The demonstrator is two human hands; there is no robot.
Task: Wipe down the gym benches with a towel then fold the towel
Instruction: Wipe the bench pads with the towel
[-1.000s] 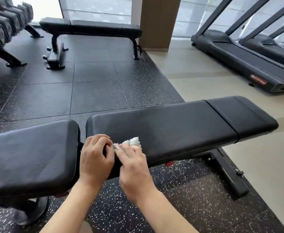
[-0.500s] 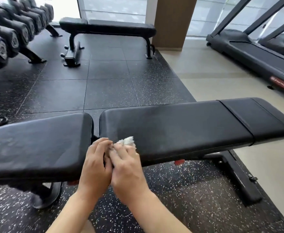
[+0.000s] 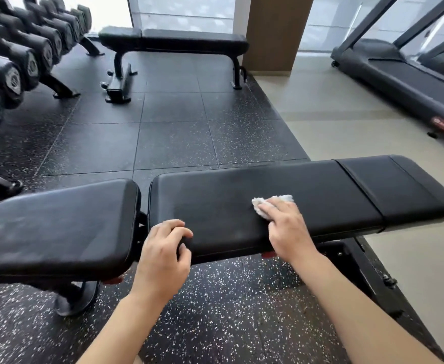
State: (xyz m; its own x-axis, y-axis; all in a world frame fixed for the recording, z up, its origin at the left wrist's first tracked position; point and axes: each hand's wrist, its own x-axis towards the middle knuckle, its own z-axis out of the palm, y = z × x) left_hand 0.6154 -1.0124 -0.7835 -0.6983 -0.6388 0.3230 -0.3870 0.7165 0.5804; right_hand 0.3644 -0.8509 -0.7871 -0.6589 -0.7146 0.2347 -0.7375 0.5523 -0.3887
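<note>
The right hand lies on a small bunched white towel, fingers fairly straight over it, pressing it onto the long pad of the near bench, about midway along its length and between the near and far edges. The left hand rests at the pad's near left corner, fingers curled over the edge, gripping it. Beyond stands a second bench, with dumbbells racked to the left and a treadmill off to the right.
</note>
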